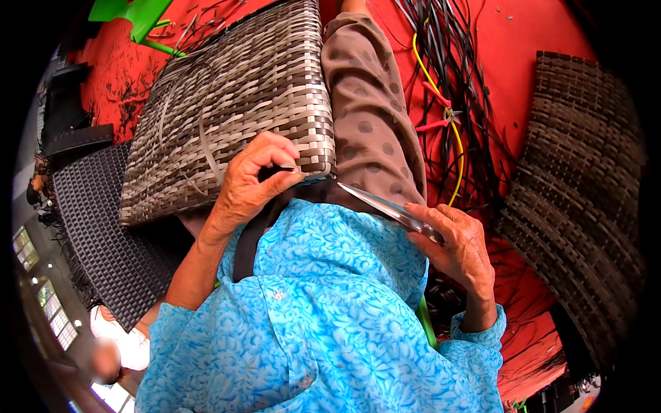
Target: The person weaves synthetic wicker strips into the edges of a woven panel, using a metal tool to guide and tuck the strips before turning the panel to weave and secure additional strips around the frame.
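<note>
A woven panel (227, 103) of brown, grey and cream flat strips rests across my lap, its near right corner close to my waist. My left hand (258, 175) is at that corner with thumb and forefinger pinched together. Whatever lies between those fingertips is too small to make out. In my right hand (454, 241) is a knife (375, 203), its pointed silver blade aimed up and left toward the corner. The blade tip stays apart from the panel. Fingers and thumb wrap the handle, partly hiding it.
Loose dark strips (454, 62) lie on the red floor (509, 89) at the right, with a yellow strip (460, 158) and red-handled pliers (449, 115). Dark woven pieces stand at the right (571, 193) and left (113, 220). A green plastic chair (141, 17) shows at top left.
</note>
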`<state>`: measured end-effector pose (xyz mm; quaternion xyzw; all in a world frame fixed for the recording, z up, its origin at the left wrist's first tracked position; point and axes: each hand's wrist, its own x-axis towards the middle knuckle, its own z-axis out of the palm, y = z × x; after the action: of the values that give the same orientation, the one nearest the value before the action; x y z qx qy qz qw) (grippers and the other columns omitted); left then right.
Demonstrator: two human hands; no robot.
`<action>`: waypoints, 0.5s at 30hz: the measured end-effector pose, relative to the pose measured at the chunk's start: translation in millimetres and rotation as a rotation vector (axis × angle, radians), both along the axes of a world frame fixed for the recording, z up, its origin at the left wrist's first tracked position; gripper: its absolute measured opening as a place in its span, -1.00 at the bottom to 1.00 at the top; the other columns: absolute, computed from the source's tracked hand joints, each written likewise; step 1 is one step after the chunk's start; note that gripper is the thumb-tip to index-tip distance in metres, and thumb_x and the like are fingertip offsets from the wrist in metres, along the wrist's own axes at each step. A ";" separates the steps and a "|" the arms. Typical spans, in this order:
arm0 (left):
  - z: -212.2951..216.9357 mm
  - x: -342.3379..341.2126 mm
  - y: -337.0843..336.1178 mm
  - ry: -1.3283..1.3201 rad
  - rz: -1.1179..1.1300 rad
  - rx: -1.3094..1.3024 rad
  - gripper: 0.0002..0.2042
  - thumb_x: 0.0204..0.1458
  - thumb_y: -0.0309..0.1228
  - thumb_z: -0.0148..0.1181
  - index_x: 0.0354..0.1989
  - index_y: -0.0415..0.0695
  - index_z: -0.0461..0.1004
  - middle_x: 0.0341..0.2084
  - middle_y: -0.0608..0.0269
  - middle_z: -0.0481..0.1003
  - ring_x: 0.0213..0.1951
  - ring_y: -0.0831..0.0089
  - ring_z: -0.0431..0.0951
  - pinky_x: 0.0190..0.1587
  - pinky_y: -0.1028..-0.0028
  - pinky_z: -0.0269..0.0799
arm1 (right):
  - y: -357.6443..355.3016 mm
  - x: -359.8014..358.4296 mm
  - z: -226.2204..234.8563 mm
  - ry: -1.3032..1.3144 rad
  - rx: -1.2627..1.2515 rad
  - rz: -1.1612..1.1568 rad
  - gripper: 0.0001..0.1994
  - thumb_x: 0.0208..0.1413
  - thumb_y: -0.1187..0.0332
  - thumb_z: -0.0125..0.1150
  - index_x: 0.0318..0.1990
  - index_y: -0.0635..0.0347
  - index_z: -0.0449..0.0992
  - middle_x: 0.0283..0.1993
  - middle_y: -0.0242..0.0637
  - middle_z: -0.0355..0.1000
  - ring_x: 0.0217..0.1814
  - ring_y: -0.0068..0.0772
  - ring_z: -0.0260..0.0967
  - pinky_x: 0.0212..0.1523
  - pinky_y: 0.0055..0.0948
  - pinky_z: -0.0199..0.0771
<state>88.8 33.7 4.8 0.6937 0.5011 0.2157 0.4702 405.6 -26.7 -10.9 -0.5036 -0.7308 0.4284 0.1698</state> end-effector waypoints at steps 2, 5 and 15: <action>1.5 -2.4 -0.9 -0.141 0.084 -0.128 -0.86 -0.04 -0.40 0.29 -0.44 -0.18 0.46 -0.27 0.24 0.40 -0.14 0.46 0.36 0.00 0.49 0.21 | -6.3 -0.3 -6.4 0.016 -0.005 -0.027 -0.58 -0.19 0.37 0.36 -0.06 -0.04 0.50 -0.55 -0.33 0.30 -0.54 -0.26 0.34 -0.56 -0.32 0.32; 1.6 -0.4 -4.8 -0.178 0.120 -0.114 -0.85 -0.03 -0.38 0.28 -0.42 -0.18 0.47 -0.29 0.24 0.41 -0.17 0.46 0.39 -0.05 0.50 0.26 | -12.6 -3.3 -12.5 0.066 0.000 -0.066 -0.57 -0.20 0.38 0.37 -0.06 -0.03 0.50 -0.54 -0.32 0.33 -0.52 -0.25 0.36 -0.54 -0.32 0.35; 9.8 3.0 -4.3 -0.129 0.122 -0.024 -0.87 -0.07 -0.41 0.31 -0.43 -0.18 0.51 -0.33 0.25 0.44 -0.18 0.45 0.43 -0.07 0.50 0.30 | -15.2 6.4 -15.9 0.130 0.039 -0.103 -0.57 -0.23 0.39 0.39 -0.08 0.00 0.52 -0.59 -0.33 0.28 -0.58 -0.30 0.32 -0.60 -0.35 0.30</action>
<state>91.8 29.4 14.6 0.6407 0.5137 0.2821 0.4960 412.0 -41.9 -26.8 -0.5081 -0.6997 0.4365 0.2484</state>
